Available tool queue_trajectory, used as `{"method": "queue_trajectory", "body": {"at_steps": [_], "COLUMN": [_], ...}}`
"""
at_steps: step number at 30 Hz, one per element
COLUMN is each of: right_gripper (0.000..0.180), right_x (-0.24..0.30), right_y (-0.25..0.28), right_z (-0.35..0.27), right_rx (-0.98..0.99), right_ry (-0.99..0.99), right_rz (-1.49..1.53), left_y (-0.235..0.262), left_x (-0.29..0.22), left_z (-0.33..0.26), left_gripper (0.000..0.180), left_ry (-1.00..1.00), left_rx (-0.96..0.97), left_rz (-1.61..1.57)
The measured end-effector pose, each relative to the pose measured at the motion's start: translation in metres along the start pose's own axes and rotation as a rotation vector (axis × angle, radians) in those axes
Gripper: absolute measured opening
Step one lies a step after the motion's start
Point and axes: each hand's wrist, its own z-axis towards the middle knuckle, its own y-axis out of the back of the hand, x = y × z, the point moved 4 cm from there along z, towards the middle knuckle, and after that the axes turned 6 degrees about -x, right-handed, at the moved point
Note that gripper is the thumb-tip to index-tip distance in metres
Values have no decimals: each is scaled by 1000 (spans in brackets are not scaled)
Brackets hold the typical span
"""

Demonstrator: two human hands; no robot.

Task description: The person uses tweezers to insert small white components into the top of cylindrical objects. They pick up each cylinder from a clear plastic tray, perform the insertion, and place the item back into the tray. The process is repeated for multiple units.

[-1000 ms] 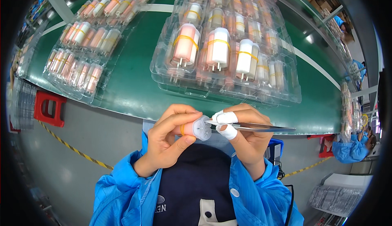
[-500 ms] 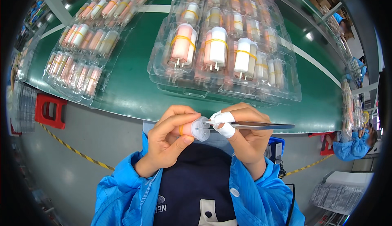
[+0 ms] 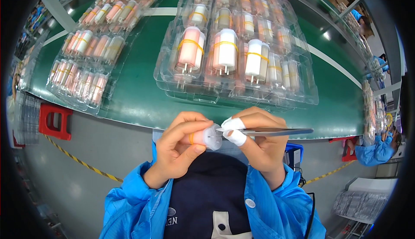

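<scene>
My left hand (image 3: 178, 147) is closed round a pink cylinder (image 3: 197, 138) with a yellow rubber band about it. A frosted translucent cap (image 3: 212, 137) covers its end, which is turned to the right. White wraps cover the thumb and forefinger of my right hand (image 3: 264, 143). Those two fingers pinch a pair of metal tweezers (image 3: 276, 132), whose tips point left and meet the cap's end face. Whether the tips grip anything there is too small to tell. Beyond my hands, a stack of clear plastic trays (image 3: 173, 82) carries banded pink, white and grey cylinders with metal pins.
More filled clear trays (image 3: 71, 96) lie at the left of the green table (image 3: 138, 66). Red stools (image 3: 56, 121) stand on the floor. A blue bin (image 3: 295, 155) is under the table edge by my right arm. A person in blue (image 3: 375, 150) is at the far right.
The trays and table sit slightly further left in the picture. My hands, the capped cylinder and the tweezers have barely moved.
</scene>
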Motion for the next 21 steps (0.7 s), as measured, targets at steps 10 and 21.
{"method": "queue_trajectory", "body": {"at_steps": [10,21], "right_gripper": [16,16], "right_x": [-2,0], "right_y": [-3,-4], "right_z": [-5,-2], "right_rx": [-101,-72], "right_ry": [52,74], "right_rz": [65,13], "left_y": [0,2], "left_x": [5,0], "left_z": [2,2], "left_gripper": [47,40], "left_ry": [81,-23], "left_rx": [-90,-15], "left_rz": [-129,-32]}}
